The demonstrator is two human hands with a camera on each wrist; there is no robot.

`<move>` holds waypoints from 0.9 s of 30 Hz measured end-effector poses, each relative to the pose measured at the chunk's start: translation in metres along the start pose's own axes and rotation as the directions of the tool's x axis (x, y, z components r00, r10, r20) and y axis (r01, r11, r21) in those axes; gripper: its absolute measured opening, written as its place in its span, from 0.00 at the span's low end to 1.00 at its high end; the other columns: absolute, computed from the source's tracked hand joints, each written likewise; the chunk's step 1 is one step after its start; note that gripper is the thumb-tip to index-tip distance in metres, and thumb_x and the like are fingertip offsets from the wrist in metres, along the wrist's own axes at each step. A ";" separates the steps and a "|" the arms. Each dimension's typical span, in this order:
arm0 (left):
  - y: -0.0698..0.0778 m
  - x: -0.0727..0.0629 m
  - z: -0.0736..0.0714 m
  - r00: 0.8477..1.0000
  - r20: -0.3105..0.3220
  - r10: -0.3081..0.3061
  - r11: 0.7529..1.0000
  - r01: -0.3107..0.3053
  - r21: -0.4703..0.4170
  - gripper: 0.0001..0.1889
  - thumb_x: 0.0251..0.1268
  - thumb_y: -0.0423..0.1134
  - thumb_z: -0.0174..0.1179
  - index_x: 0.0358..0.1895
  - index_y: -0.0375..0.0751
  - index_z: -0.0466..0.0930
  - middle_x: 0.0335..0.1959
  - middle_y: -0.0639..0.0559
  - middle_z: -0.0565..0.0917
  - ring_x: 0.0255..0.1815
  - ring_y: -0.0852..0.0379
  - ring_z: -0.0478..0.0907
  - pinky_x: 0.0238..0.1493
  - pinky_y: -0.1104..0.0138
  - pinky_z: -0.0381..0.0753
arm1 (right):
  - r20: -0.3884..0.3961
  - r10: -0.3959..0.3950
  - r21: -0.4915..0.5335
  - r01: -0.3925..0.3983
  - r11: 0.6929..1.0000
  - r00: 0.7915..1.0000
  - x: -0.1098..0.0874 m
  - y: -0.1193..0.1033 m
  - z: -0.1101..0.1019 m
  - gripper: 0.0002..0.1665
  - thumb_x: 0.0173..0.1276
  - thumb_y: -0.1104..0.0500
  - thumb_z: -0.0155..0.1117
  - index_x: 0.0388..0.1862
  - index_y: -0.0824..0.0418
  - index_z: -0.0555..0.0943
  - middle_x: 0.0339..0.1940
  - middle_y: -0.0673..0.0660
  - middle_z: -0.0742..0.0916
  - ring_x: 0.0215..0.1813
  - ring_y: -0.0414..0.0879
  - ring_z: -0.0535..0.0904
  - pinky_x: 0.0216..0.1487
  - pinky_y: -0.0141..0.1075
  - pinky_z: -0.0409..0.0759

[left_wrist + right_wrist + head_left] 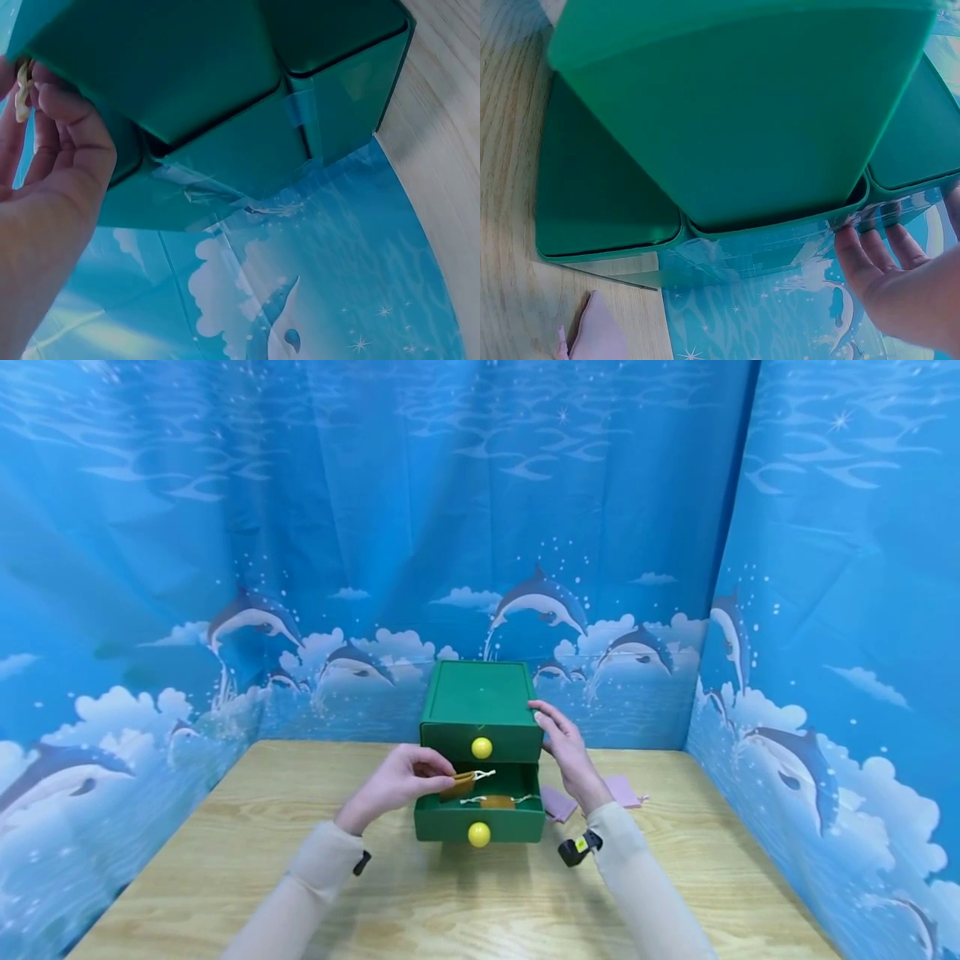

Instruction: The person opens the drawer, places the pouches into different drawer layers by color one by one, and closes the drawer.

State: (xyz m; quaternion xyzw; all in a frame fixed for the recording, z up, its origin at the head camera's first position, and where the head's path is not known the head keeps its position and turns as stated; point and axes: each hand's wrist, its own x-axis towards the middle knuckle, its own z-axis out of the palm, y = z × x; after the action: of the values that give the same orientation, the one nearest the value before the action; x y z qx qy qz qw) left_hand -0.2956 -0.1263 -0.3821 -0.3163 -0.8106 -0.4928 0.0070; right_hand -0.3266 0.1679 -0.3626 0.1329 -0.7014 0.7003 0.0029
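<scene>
A green drawer cabinet (480, 693) stands on the table, its middle drawer (442, 825) pulled out. At that drawer's left side my left hand (401, 785) pinches a small orange-brown drawstring pouch (456, 787). Another orange-brown pouch (497, 802) with white strings lies in the drawer near its front. In the left wrist view only a knotted pale cord (22, 90) shows between the fingers. My right hand (566, 747) rests against the cabinet's right side, fingers extended, fingertips near the top edge. The right wrist view shows those fingers (855, 259) touching the cabinet's side.
Two pink drawstring pouches lie on the table right of the cabinet: one (558, 803) close beside it, the other (624, 791) beyond my right wrist. Yellow knobs (482, 747) mark the drawer fronts. A blue dolphin-print curtain (375, 568) surrounds the wooden table (360, 893).
</scene>
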 end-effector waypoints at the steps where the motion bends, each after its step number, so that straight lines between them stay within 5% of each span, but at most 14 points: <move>1: 0.000 0.001 0.002 1.000 -0.012 0.009 1.000 -0.009 0.018 0.06 0.63 0.40 0.67 0.39 0.43 0.88 0.34 0.49 0.86 0.31 0.55 0.80 0.34 0.66 0.83 | -0.001 -0.001 -0.001 0.001 1.000 1.000 0.001 0.002 -0.001 0.26 0.81 0.51 0.45 0.74 0.57 0.66 0.80 0.55 0.60 0.79 0.55 0.56 0.74 0.59 0.59; 6: 0.001 0.003 0.011 0.997 -0.069 0.028 0.993 -0.020 0.113 0.03 0.60 0.38 0.70 0.34 0.45 0.88 0.29 0.53 0.85 0.28 0.60 0.79 0.31 0.69 0.81 | -0.015 -0.013 0.001 0.013 1.000 1.000 0.010 0.016 -0.004 0.27 0.80 0.47 0.47 0.72 0.54 0.68 0.79 0.52 0.62 0.78 0.52 0.57 0.74 0.59 0.58; 19: 0.002 0.010 0.034 0.982 -0.178 -0.058 0.963 0.102 0.249 0.05 0.57 0.38 0.72 0.27 0.50 0.85 0.24 0.60 0.83 0.25 0.62 0.77 0.28 0.70 0.80 | -0.024 -0.033 -0.021 0.033 0.999 0.999 0.011 0.022 -0.005 0.28 0.78 0.43 0.49 0.71 0.53 0.69 0.79 0.52 0.62 0.78 0.53 0.58 0.73 0.60 0.61; 27: 0.002 0.014 0.042 0.977 -0.212 -0.024 0.955 0.085 0.285 0.05 0.57 0.41 0.71 0.27 0.50 0.85 0.23 0.61 0.83 0.24 0.64 0.76 0.27 0.71 0.78 | -0.028 -0.041 -0.022 0.041 0.999 0.999 0.012 0.021 -0.005 0.27 0.79 0.44 0.48 0.71 0.53 0.69 0.78 0.52 0.63 0.78 0.52 0.58 0.73 0.59 0.60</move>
State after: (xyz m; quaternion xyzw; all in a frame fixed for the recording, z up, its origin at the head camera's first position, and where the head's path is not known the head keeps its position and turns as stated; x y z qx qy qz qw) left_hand -0.2935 -0.0848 -0.3978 -0.2364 -0.8779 -0.3976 0.1238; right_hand -0.3430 0.1698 -0.3811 0.1371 -0.7057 0.6945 0.0287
